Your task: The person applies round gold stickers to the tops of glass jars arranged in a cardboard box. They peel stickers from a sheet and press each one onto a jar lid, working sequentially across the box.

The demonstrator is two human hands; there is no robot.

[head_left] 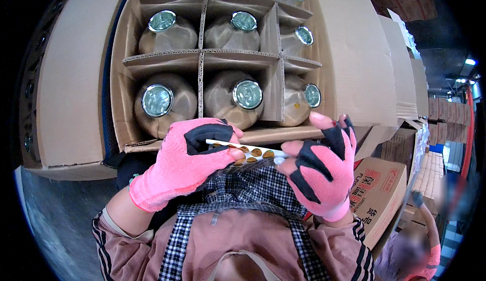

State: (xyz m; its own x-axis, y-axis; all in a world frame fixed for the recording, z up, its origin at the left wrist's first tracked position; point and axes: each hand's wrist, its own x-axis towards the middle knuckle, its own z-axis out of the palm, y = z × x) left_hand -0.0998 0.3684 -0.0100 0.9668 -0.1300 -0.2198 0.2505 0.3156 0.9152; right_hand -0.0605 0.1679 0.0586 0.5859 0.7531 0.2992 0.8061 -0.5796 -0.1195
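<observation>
A white sheet of round gold stickers (254, 152) is held level in front of my chest, its face tipped so that only rows of gold dots show. My left hand (190, 152), in a pink and black glove with bare fingertips, pinches its left part. At the sheet's right end, the thumb and forefinger of my right hand (324, 172), gloved the same way, close on the edge; whether a single sticker is between them is hidden. Just beyond stand shiny brownish glass flasks, including a right-hand flask (295, 110) with a small gold dot on its side.
An open cardboard box (324, 138) with cardboard dividers (201, 86) holds several silver-rimmed flasks. Another carton (71, 78) lies along its left. A printed brown carton (377, 195) sits at my right. Farther right, a co-worker (412, 250) stands near stacked boxes (448, 110).
</observation>
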